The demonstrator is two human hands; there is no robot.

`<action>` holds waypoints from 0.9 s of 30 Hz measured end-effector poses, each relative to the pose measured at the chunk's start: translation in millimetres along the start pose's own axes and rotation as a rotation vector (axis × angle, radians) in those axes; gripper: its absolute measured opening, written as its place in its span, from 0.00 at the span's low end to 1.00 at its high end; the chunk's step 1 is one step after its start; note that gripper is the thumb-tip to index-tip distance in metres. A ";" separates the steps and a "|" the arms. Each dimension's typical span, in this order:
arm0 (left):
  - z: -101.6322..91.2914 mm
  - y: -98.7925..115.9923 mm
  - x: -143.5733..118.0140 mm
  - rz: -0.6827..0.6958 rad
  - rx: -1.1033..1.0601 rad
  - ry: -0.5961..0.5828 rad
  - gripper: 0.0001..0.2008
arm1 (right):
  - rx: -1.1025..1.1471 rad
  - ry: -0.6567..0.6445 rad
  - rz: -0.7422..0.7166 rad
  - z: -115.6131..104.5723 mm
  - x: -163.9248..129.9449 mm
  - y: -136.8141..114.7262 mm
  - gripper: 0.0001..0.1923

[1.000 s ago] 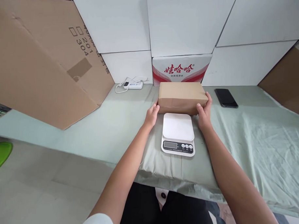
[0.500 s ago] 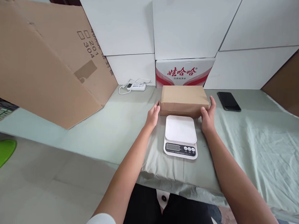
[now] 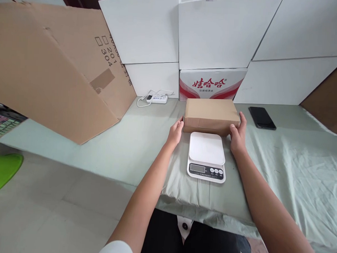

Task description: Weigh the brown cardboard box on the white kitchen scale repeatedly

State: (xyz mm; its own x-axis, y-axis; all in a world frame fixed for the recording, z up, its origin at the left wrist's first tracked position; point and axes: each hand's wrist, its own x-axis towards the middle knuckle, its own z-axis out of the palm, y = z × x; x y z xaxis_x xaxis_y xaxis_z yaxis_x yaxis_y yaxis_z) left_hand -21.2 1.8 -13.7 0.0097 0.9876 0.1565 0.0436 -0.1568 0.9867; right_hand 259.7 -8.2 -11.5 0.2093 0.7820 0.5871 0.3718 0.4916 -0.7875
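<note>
A plain brown rectangular cardboard box [image 3: 211,115], smooth and unprinted, lies flat on the desk [image 3: 280,160] under a wrinkled pale green cloth, just behind a white square digital kitchen scale [image 3: 206,156] with a grey display and three small buttons. The left hand [image 3: 176,132] presses open against the box's left end and the right hand [image 3: 238,134] cups its right end, so the box is held between them. Behind it stands a white carton with red Chinese lettering [image 3: 212,83], a black phone [image 3: 262,117] lies to the right, and a large brown cardboard sheet printed "201 304" [image 3: 54,67] leans at left.
</note>
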 end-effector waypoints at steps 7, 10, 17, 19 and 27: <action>0.3 -4.3 2.3 0.009 0.005 -0.015 0.32 | 0.005 0.011 0.065 -0.9 -1.3 -0.1 0.42; 0.5 -3.8 2.7 -0.004 0.008 -0.018 0.31 | 0.005 0.011 0.039 -1.3 -1.3 2.3 0.41; 0.9 2.9 -1.7 -0.055 0.039 -0.018 0.33 | 0.021 0.001 0.093 -1.9 -3.0 16.7 0.44; 1.2 4.8 -2.9 -0.054 0.047 -0.023 0.33 | 0.037 0.003 0.118 -1.3 -3.4 22.8 0.46; 2.3 8.1 -3.2 -0.047 0.047 -0.026 0.31 | 0.085 0.000 0.177 0.9 -1.8 31.1 0.54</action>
State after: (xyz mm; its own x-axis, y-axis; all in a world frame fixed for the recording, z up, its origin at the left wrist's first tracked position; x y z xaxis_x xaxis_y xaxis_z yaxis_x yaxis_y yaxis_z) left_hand -18.6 -2.6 -6.3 0.0325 0.9936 0.1084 0.0912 -0.1109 0.9896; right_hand 270.1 6.0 -37.2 0.2651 0.8591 0.4378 0.2509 0.3769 -0.8916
